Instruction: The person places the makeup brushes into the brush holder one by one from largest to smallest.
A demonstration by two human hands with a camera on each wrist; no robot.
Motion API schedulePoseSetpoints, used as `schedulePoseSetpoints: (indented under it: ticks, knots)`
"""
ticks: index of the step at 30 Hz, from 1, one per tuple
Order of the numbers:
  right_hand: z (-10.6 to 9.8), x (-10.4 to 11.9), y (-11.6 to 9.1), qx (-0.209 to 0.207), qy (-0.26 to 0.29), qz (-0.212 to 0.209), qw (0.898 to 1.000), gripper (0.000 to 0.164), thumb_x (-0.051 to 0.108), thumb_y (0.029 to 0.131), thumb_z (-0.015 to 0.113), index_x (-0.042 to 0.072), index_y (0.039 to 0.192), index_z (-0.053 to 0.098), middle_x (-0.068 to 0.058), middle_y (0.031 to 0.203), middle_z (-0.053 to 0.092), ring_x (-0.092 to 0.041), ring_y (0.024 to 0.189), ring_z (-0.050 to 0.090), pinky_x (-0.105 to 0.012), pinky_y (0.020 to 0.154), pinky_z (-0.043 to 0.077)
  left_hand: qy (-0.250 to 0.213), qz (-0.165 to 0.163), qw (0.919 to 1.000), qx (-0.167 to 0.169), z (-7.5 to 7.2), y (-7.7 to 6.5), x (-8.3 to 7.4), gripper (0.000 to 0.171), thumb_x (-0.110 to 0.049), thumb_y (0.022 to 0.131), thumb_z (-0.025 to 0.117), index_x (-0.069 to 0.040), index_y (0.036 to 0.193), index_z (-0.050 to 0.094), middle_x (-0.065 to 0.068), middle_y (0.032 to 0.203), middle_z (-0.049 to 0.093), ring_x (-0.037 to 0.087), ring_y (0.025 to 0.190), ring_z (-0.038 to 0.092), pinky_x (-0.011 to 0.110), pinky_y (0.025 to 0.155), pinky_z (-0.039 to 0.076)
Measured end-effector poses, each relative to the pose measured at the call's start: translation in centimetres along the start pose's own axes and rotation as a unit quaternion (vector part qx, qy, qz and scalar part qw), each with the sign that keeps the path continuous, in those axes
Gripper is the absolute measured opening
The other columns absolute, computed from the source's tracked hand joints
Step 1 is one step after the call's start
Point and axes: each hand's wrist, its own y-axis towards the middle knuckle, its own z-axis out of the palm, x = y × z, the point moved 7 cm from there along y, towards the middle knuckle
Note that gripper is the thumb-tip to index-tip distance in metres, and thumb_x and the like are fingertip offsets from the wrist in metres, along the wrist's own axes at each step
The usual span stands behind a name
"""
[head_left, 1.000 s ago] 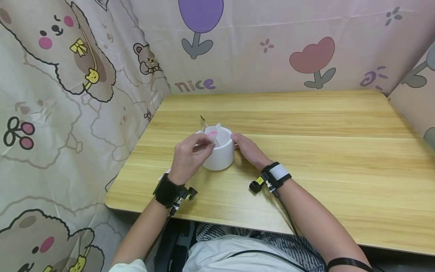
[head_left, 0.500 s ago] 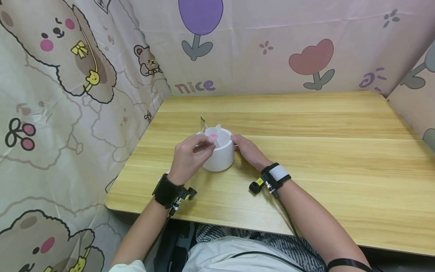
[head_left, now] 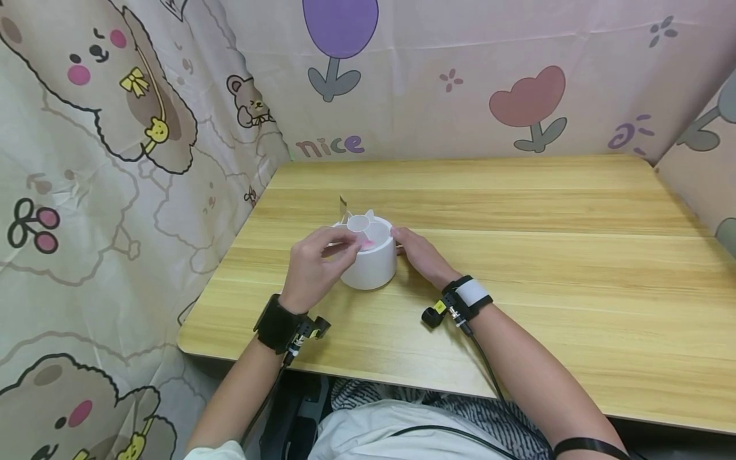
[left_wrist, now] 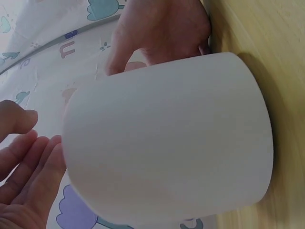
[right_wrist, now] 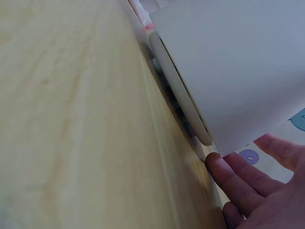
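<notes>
– Fingers (head_left: pixel 340 236) of the left hand (head_left: pixel 310 265): curled, thumb close to the fingertips, narrow gap, at the near left rim of a white container (head_left: pixel 370 271).

– Holding anything?

– A small pink bit (head_left: pixel 367 245) shows right at the fingertips, above the container's inside. Whether they pinch it, I cannot tell; in the left wrist view the container's wall blocks the spot.

– And the right hand (head_left: pixel 423 255)?

– Fingers fairly straight, thumb well apart from them. It touches the container's right side, thumb up by the rim.

– Where does the container stand?

– Upright on the bench (head_left: pixel 546 255), left of its middle, between the two hands. Dividers (head_left: pixel 378 233) and a round section (head_left: pixel 358 223) inside. The right wrist view shows a low base (right_wrist: pixel 183 90) beneath.

– What's in the way?

– The left hand, covering part of the near left rim. A thin upright strip (head_left: pixel 343 206) rises behind, and a pointed white piece (head_left: pixel 370 214) at the far rim. Black straps on both wrists, cables running back toward the person.

– Surroundings?

– Animal-print curtain (head_left: pixel 109 211) on the left, flower-print cloth (head_left: pixel 425 121) beyond the bench. In the right wrist view, a pale pink thing (right_wrist: pixel 139 13) past the container, too cut off to name.
</notes>
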Motion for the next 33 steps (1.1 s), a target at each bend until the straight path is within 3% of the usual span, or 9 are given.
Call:
schedulePoseSetpoints:
  ticks: [9,28,33]
  knots:
    - [0.0,-0.1,0.1,0.0,-0.005,-0.004,1.0,0.069,0.064,0.106,0.029,0.017,0.153,0.048,-0.011,0.154,0.054,-0.034,0.142,0.053,-0.052,0.126,0.034,-0.004,-0.006,0.9999,-0.013,-0.9,-0.1,0.2,0.016,-0.002,0.089,0.078,0.002,0.103,0.074,0.017,0.103,0.077,0.029,0.098,0.078,0.029,0.085,0.065]
    - [-0.1,0.0,0.0,-0.002,0.002,0.002,1.0,0.068,0.066,0.105,0.03,0.02,0.152,0.05,-0.008,0.153,0.055,-0.032,0.141,0.053,-0.052,0.126,0.034,0.009,-0.055,0.998,-0.03,-3.0,-1.0,2.0,0.014,-0.002,0.09,0.077,0.002,0.103,0.076,0.016,0.103,0.077,0.028,0.098,0.078,0.029,0.086,0.065]
    - [-0.1,0.0,-0.1,-0.001,0.001,0.005,1.0,0.068,0.066,0.105,0.03,0.021,0.152,0.049,-0.008,0.153,0.055,-0.033,0.141,0.054,-0.054,0.126,0.034,0.012,-0.056,0.9978,-0.035,-3.4,-1.2,2.3,0.013,-0.001,0.09,0.077,0.002,0.102,0.075,0.017,0.103,0.077,0.029,0.099,0.077,0.035,0.086,0.065]
